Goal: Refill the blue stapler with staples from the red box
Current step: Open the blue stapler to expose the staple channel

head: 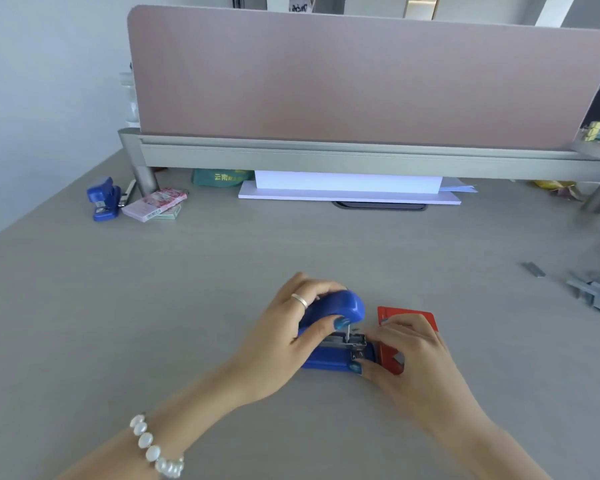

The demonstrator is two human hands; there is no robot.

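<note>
The blue stapler (340,327) lies on the grey desk near the front centre, its top cover swung up and the metal staple channel (352,339) exposed. My left hand (291,330) grips the raised cover and the stapler's back end. My right hand (406,351) rests at the stapler's front, fingertips at the open channel; whether it pinches staples I cannot tell. The red box (409,317) lies just right of the stapler, partly hidden under my right hand.
A second blue stapler (103,199) and small card boxes (155,204) sit at the back left. Loose staple strips (596,289) lie at the right edge. A pink divider (361,81) on a grey shelf bounds the back, with white paper (347,188) beneath.
</note>
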